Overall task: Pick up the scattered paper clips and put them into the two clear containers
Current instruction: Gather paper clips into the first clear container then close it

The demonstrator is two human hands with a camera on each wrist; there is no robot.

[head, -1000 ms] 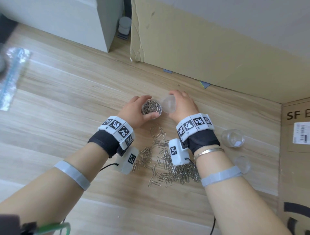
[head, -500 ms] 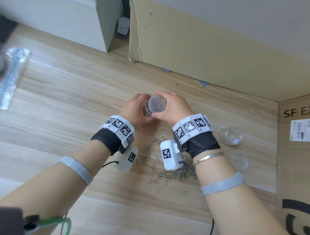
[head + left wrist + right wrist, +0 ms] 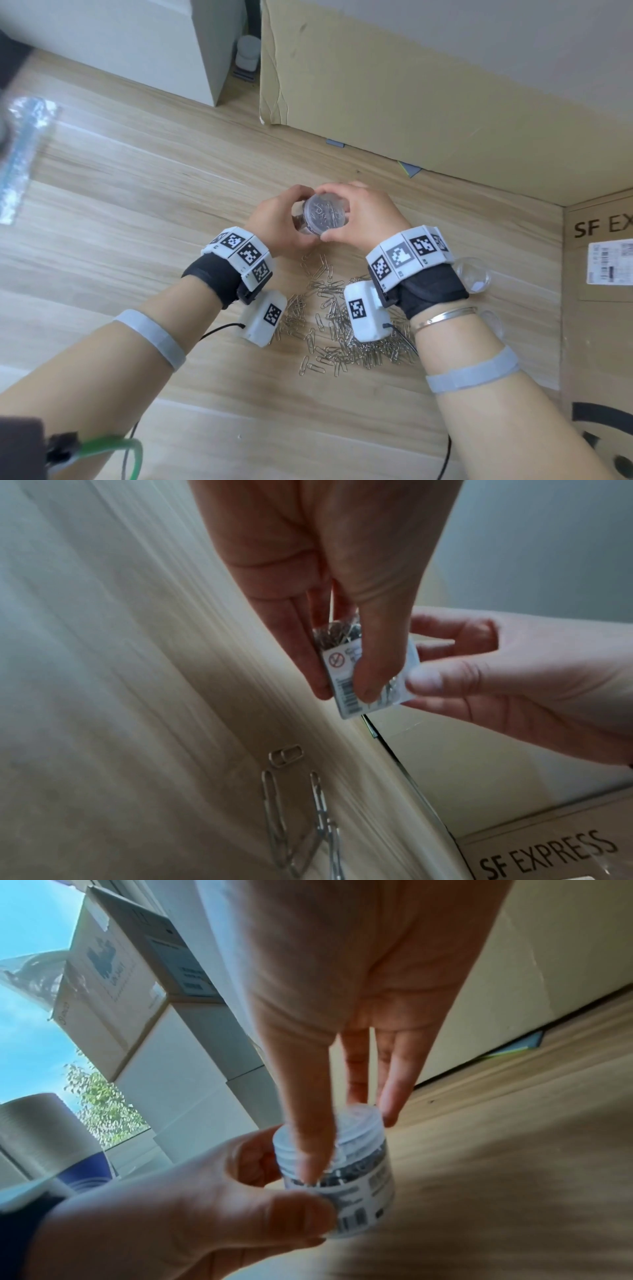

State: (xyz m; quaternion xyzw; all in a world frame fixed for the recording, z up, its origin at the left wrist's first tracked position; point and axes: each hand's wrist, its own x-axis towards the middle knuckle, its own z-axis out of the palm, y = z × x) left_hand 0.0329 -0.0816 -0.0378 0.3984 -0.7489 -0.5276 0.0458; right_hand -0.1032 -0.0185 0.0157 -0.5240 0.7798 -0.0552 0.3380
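**Both hands on the full container, lid on top**

Head view: the left hand [image 3: 274, 222] is curled round the body of a clear container [image 3: 320, 214] packed with paper clips, held up above the wooden surface [image 3: 137, 205]. The right hand [image 3: 363, 216] has its fingers and thumb wrapped round the clear lid [image 3: 325, 210] sitting on the container's mouth. A big scatter of loose paper clips [image 3: 342, 329] lies on the surface under the wrists, toward the near edge. The second clear container [image 3: 474, 274] stands open just beside the right wrist, near the cardboard box [image 3: 599, 308] at the right edge.

Left wrist view: thumb and fingers [image 3: 301, 653] pinch the labelled container [image 3: 346, 685]; the right hand [image 3: 514, 685] grips its other end. A few clips [image 3: 274, 799] lie below.

Right wrist view: blurry, but the right fingers [image 3: 311, 1118] are closed round the lid [image 3: 356, 1123] while the left hand [image 3: 205, 1213] holds the labelled body [image 3: 363, 1199].
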